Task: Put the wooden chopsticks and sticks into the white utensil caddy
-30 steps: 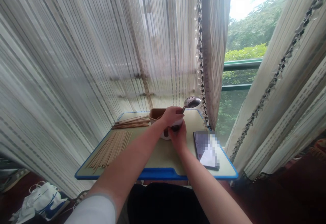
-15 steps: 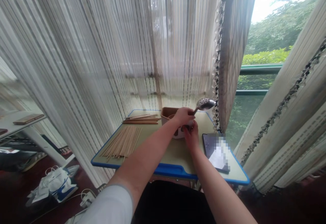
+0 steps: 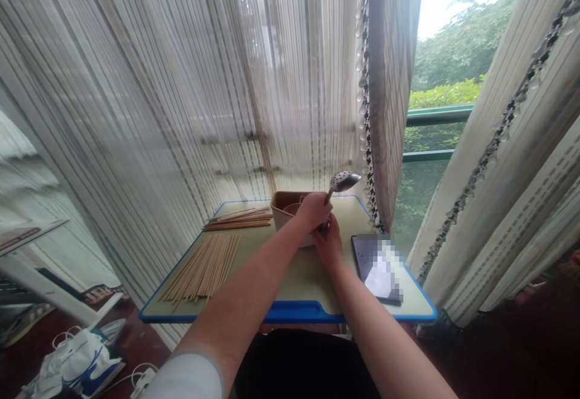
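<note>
Left hand (image 3: 312, 211): fingers clenched around handle of shiny perforated steel spoon (image 3: 343, 181).
Right hand (image 3: 328, 245): fingers against white cup (image 3: 306, 240), grip not clear.
Spoon place: raised above blue-edged table (image 3: 290, 312), just beside tan rectangular box (image 3: 285, 207).
Left of hands: long thin wooden skewers (image 3: 202, 269), lying flat.

A perforated steel spoon (image 3: 343, 181) tilts up toward the far right, its oval bowl held in the air and its handle closed inside the left hand (image 3: 312, 211). The right hand (image 3: 328, 243) sits just below, beside a white container (image 3: 309, 241) mostly hidden behind both hands.
</note>
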The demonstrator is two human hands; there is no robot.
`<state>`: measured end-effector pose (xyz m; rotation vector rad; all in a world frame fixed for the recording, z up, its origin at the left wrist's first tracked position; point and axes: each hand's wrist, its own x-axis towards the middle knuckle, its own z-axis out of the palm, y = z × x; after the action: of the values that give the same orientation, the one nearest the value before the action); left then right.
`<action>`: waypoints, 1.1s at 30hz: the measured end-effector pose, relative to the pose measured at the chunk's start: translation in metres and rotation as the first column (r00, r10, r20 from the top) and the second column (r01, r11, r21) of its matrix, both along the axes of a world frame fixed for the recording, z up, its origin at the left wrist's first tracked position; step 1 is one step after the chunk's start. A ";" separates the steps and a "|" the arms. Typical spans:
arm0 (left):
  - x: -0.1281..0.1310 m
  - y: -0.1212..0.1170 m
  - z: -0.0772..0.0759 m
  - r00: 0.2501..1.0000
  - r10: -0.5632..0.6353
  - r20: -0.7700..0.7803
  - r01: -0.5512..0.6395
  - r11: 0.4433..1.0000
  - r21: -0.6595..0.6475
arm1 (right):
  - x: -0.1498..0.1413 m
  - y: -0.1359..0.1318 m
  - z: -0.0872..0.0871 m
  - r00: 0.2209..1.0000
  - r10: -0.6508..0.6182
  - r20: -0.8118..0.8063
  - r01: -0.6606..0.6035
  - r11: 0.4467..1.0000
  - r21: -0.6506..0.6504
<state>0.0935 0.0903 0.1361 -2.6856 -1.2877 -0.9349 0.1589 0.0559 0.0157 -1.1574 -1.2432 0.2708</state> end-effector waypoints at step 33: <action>-0.012 0.024 0.015 0.757 -0.286 0.587 0.581 0.705 -0.406 | -0.002 0.000 -0.002 0.998 -0.057 0.023 0.057 0.998 0.028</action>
<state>0.0820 0.1146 0.1510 -3.5147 -1.0984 -1.5945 0.1573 0.0561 0.0133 -1.1737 -1.2287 0.1977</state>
